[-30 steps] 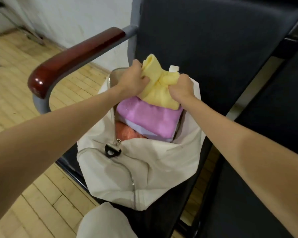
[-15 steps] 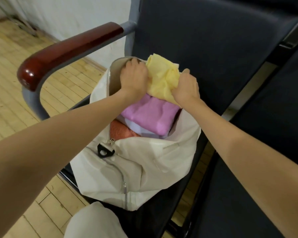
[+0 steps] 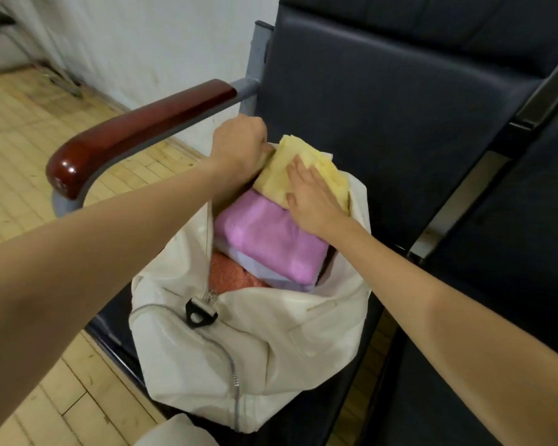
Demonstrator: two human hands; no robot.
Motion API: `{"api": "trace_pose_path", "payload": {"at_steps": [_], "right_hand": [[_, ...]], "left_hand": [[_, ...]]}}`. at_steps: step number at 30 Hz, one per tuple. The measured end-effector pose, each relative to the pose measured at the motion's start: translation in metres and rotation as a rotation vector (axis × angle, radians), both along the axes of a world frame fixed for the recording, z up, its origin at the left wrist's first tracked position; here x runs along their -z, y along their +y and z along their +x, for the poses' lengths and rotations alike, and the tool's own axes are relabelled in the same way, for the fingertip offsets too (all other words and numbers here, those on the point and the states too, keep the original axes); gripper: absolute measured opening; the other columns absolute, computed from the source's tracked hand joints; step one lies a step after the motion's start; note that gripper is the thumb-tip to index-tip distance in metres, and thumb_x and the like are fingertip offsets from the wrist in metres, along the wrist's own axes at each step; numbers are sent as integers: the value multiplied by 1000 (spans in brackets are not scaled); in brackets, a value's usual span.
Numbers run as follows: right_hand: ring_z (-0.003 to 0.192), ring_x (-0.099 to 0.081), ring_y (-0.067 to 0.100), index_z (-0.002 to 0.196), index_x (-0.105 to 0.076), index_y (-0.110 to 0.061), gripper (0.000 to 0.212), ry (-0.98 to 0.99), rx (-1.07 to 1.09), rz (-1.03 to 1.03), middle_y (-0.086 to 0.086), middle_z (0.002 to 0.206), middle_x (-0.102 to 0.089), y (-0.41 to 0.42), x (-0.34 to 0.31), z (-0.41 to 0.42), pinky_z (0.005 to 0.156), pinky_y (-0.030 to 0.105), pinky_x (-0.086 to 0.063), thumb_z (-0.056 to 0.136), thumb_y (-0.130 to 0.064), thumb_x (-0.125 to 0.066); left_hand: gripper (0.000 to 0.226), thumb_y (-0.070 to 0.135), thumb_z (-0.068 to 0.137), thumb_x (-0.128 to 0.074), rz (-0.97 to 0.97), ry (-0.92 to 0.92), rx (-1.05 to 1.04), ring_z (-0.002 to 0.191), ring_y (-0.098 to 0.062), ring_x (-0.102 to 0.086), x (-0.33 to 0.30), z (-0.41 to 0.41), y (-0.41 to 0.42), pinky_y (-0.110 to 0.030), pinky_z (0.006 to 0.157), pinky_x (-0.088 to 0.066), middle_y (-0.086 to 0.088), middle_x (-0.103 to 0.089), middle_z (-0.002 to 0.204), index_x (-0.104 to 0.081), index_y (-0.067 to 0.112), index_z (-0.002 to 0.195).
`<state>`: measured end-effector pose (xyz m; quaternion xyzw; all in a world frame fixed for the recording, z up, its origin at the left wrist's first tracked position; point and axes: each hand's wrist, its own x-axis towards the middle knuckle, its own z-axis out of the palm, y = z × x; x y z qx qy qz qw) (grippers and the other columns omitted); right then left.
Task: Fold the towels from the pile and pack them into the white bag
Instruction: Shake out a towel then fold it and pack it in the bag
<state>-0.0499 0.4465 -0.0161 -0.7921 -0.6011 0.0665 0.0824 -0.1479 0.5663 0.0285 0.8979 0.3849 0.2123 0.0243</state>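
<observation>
**While the Yellow Towel Is Pressed Down, the Bag's Rim Is Held Back**

While the white bag (image 3: 255,358) stands open on the dark seat of a chair (image 3: 384,101), the packing step is judged to be in hand rather than the folding. A folded yellow towel (image 3: 316,175) is seen at the far end of the bag's mouth, lying on top of a folded pink towel (image 3: 271,239), with a pale lilac one just beneath that and an orange towel (image 3: 232,275) showing lower down, beside the zip. The right hand (image 3: 310,197) is laid flat on the yellow towel, its fingers (image 3: 298,170) straight and spread, pressing and grasping nothing. The left hand (image 3: 239,146) is clenched at the bag's far rim, next to the towel's edge; the rim appears to be gripped and pulled back, though the fingertips are hidden.

The task is judged well advanced, since several towels are already packed. The pile itself is not in view, so what remains cannot be told. The next move is thought to call for the yellow towel to be pushed down level while the rim is kept open, with care that its fold is not sprung loose.

The bag's zip pull (image 3: 200,313) is seen hanging at the near end. A polished wooden armrest (image 3: 136,133) on a grey metal frame is seen to the left. Beyond it, a pale wooden floor (image 3: 29,130) and a white wall (image 3: 142,43) are visible, and a second dark seat adjoins on the right.
</observation>
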Motion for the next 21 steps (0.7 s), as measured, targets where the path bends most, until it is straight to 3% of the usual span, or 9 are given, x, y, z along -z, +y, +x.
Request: {"api": "trace_pose_path", "payload": {"at_steps": [2, 7, 14, 18, 21], "right_hand": [[147, -2, 30, 153, -6, -13, 57, 96, 0, -32, 5, 160, 6, 11, 4, 1, 120, 40, -2, 102, -23, -32], [145, -10, 34, 152, -6, -29, 51, 174, -25, -170, -3, 161, 0, 25, 22, -3, 119, 45, -6, 104, -41, -15], [142, -23, 25, 152, -17, -27, 51, 327, 121, -180, 3, 158, -19, 48, 12, 11, 118, 37, -15, 103, -43, -18], [141, -26, 29, 151, -18, -22, 51, 234, 71, -239, 6, 158, -16, 31, 11, 2, 116, 43, -22, 103, -40, -23], [127, -43, 33, 146, -31, -13, 48, 171, -23, -177, 15, 145, -38, -5, 1, -6, 106, 45, -36, 101, -28, -35]], "left_hand": [[31, 33, 93, -51, 5, -52, -10, 80, -33, -61, 2, 2, -2, -38, 65, -42, -12, -65, 85, -69, 9, 85], [34, 32, 95, -52, -36, -421, -72, 67, -21, -60, -2, 0, -3, -36, 71, -51, 1, -60, 66, -70, 13, 74], [28, 31, 93, -51, -11, -306, -10, 77, -25, -63, 7, -3, -13, -41, 72, -53, -2, -69, 81, -75, 18, 88], [29, 29, 96, -48, -8, -224, -3, 85, -26, -63, 3, -5, -22, -42, 76, -53, -4, -71, 91, -74, 17, 98], [27, 21, 97, -45, -32, -185, 35, 92, -29, -62, 5, -16, -30, -44, 83, -52, -9, -69, 99, -70, 11, 103]]}}
